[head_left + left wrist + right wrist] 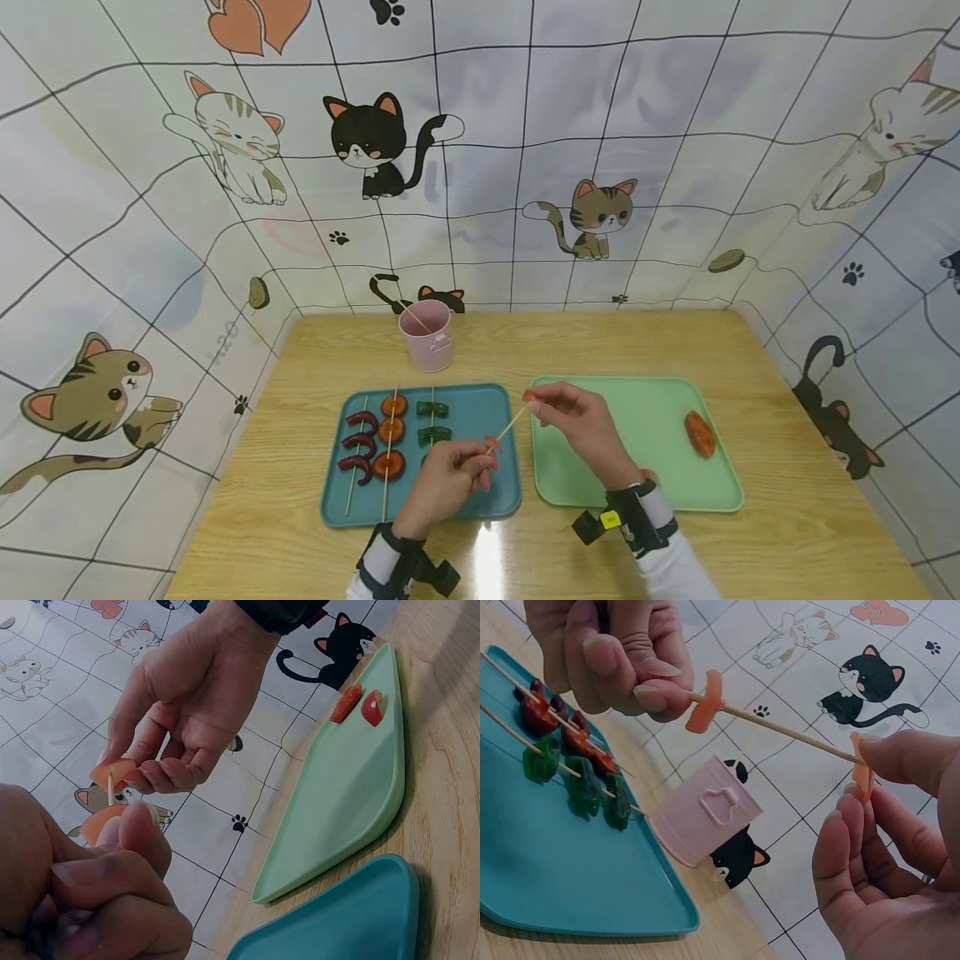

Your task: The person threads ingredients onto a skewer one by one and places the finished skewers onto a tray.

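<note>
My left hand [450,475] grips a thin wooden skewer [780,733] near one end, above the blue-green tray [491,500]. An orange slice [705,703] is threaded on the skewer beside the left fingertips. At the skewer's other end, my right hand [577,425] pinches a second orange slice [861,774] between thumb and fingers. The skewer's tip meets this slice; how far it goes through is hard to tell. In the tray lie skewers with dark red curled pieces [356,462], orange-brown round slices [388,465] and green pieces [433,435], the last partly behind my left hand.
A pink bucket [423,346] with a stick leaning in it stands behind the blue-green tray. To the right, a light green tray [637,400] bears an orange-brown piece [701,435] and a red piece [372,708]. A cat-patterned sheet [480,175] surrounds the wooden table [247,517].
</note>
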`<state>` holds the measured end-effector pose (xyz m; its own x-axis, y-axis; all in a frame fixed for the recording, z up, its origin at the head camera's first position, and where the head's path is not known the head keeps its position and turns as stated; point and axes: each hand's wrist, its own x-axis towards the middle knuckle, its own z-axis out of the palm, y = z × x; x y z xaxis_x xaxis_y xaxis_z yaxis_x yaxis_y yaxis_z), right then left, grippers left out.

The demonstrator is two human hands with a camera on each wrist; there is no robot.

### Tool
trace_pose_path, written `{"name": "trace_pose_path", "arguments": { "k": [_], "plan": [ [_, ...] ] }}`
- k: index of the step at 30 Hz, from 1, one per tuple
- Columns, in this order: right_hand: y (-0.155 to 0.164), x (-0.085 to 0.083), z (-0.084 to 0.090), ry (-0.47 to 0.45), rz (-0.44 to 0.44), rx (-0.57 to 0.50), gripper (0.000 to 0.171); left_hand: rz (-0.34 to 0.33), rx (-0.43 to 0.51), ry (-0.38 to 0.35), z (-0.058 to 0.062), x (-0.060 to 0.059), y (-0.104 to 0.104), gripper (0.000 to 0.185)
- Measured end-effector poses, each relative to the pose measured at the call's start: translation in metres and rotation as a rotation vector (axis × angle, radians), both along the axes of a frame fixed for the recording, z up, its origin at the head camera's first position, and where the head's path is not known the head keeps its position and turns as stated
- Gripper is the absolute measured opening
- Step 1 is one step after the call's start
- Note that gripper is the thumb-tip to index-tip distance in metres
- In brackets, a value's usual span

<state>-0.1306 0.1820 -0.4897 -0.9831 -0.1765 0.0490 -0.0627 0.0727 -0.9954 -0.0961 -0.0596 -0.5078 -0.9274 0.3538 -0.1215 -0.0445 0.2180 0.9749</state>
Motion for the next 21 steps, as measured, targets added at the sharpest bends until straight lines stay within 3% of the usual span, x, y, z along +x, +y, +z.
{"name": "trace_pose_path", "arguments": {
  "k": [15,21],
  "plan": [
    [-0.012,0.006,-0.012,-0.125,-0.008,-0.009,0.036,0.015,-0.010,0.003,0.000,0.002,-0.001,0.019],
    [-0.016,0.009,-0.015,-0.201,-0.022,-0.082,0.039,0.022,-0.019,-0.001,-0.001,0.003,-0.002,0.020]
  ]
}}
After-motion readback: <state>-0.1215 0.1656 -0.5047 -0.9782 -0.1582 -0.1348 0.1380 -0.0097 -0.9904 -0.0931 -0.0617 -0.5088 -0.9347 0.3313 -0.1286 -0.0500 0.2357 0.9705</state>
